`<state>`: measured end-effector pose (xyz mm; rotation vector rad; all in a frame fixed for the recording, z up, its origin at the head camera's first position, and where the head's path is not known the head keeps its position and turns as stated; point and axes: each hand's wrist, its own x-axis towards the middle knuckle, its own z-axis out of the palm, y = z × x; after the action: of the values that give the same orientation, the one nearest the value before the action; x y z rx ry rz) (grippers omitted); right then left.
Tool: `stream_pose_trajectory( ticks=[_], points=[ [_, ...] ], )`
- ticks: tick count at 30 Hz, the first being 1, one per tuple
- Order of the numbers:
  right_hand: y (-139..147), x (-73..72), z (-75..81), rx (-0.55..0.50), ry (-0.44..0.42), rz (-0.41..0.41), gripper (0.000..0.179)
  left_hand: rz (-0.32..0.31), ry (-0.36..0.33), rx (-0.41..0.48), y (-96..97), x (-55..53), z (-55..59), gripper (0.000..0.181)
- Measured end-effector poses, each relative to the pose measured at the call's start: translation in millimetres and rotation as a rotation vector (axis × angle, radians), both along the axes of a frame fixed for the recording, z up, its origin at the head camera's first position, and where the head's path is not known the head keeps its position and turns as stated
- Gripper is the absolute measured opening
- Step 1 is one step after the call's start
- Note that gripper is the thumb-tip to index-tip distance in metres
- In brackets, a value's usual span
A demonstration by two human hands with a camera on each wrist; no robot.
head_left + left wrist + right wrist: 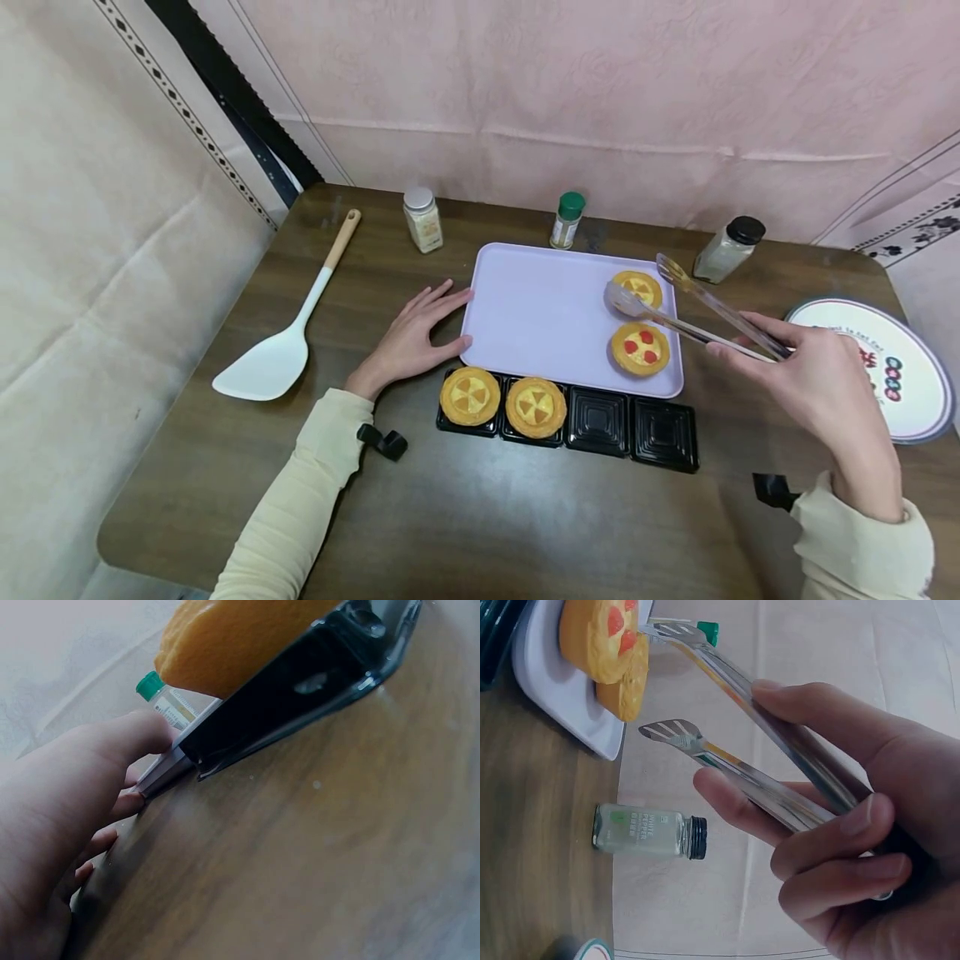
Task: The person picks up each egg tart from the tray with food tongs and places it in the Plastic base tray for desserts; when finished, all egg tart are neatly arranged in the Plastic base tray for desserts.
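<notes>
My right hand (821,383) grips metal tongs (720,307), thumb on one arm and fingers round the other. The parted tong tips hang over the right side of a lilac tray (540,317), near a yellow-topped tart (641,283). In front of that one lies a tart with red pieces (640,350). My left hand (416,337) touches the tray's left edge with thumb and fingers spread. Along the tray's front edge runs a black compartment tray (597,419). Its two left compartments hold yellow tarts (470,397); its two right ones hold nothing.
At the left lies a white spatula (273,362) with a wooden handle. Behind the tray stand a white-capped jar (423,221) and a green-capped jar (566,223). A black-capped white pepper jar (641,829) stands back right, and a white oval plate (918,375) lies far right.
</notes>
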<state>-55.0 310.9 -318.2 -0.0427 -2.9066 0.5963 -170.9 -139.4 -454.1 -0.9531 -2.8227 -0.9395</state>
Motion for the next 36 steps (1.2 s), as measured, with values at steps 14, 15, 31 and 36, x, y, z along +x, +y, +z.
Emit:
stream_pose_trajectory(
  ticks=[14, 15, 31, 36],
  points=[
    [-2, -1.8, -6.1, -0.012, -0.032, 0.021, 0.063, 0.003, 0.000, 0.002, -0.7, 0.9, -2.5, 0.070],
    [-2, -2.0, -6.7, -0.007, -0.035, 0.024, 0.063, 0.003, -0.001, 0.002, -0.7, 0.9, -2.5, 0.070],
    [-3, -2.8, -9.8, -0.013, -0.029, 0.030, 0.062, -0.001, -0.001, 0.001, 0.1, -0.4, -0.7, 0.069],
    [-2, -2.1, -10.8, -0.016, -0.023, 0.036, 0.061, -0.002, 0.005, -0.003, 0.0, 0.1, -1.1, 0.069]
  ],
)
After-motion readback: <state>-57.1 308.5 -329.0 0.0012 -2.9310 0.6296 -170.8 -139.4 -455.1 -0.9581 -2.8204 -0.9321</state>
